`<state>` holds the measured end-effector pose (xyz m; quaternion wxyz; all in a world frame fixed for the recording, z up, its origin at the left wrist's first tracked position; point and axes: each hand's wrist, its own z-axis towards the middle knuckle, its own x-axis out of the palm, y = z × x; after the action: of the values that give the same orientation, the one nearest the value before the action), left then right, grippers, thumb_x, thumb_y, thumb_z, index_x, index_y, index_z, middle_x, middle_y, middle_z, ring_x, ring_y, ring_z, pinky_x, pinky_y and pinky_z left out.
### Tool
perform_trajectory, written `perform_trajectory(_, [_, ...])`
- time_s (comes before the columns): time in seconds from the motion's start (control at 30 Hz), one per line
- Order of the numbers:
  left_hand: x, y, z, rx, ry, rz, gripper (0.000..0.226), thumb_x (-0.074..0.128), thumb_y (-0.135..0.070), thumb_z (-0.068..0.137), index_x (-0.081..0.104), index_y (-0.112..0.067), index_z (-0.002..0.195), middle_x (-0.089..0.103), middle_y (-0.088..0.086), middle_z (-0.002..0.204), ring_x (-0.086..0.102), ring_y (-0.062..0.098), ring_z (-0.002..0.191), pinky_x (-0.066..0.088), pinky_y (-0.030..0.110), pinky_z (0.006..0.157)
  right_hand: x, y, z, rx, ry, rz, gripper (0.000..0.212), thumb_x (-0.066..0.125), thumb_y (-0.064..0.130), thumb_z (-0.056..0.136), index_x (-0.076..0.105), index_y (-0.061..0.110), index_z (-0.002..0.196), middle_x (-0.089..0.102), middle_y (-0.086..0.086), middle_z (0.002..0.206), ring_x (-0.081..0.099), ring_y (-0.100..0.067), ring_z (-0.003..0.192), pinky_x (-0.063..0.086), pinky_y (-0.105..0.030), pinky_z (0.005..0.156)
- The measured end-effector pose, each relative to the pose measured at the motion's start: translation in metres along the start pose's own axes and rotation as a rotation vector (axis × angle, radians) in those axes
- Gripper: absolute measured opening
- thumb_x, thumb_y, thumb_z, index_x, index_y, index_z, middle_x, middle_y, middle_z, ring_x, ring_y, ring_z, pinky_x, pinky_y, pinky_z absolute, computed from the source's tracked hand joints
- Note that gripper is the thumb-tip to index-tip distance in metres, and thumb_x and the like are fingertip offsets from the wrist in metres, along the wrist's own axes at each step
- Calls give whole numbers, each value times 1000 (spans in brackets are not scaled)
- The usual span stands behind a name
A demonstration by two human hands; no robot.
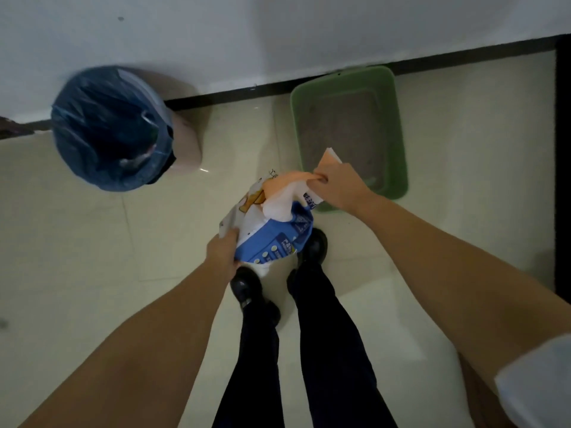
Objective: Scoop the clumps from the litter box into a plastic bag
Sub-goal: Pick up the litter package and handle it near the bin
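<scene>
A green litter box (395, 125) with grey litter stands on the floor against the wall at the upper right. In front of it I hold up a blue, white and orange printed plastic bag (272, 239) above my feet. My left hand (223, 251) grips the bag's lower left side. My right hand (338, 183) grips the bag's orange and white top edge, pulling it toward the litter box. No scoop and no clumps can be made out.
A pink bin (185, 131) lined with a blue bag (105, 128) stands at the upper left beside the wall. My legs and dark shoes (247, 287) stand on the pale tiled floor (77, 242). A dark skirting strip runs along the wall.
</scene>
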<state>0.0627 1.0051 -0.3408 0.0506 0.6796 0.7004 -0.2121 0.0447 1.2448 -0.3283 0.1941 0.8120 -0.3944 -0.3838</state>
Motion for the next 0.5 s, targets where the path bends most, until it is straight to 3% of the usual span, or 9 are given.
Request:
perform_trajectory(0.07, [4,-6,-1,28,17,3,37,56,-19,92,49,-7,126,59,12,106,60,23,77,50,31,57,-2,-7,2,17,18,-56,33,46,15,90,38,8,58,41,-9,61,36,-20,60,26,-24,50])
perform_trajectory(0.17, [4,-13,2,53,12,31,36,55,-18,91,49,-9,126,59,9,106,59,20,75,51,31,59,-2,-19,8,41,46,-117,26,48,17,91,62,-5,85,60,-17,78,53,-26,72,40,-33,60])
perform_trajectory(0.27, [0,-16,7,77,11,51,35,55,-18,91,50,-9,124,61,10,105,60,20,75,49,29,55,-4,-26,14,50,51,-163,29,46,16,92,64,-6,95,65,-24,92,61,-36,87,47,-40,70])
perform_trajectory(0.37, [-4,-18,8,91,8,47,30,55,-18,91,51,-11,119,62,7,93,60,21,75,48,30,54,-4,-27,21,57,52,-180,31,45,14,93,60,-14,92,62,-31,95,59,-43,89,39,-36,62])
perform_trajectory(0.5, [-7,-18,7,95,1,27,23,54,-17,92,50,-15,114,59,5,87,57,21,74,47,31,55,-3,-23,23,57,78,-201,29,43,15,95,62,-6,93,64,-24,96,61,-38,88,42,-37,65])
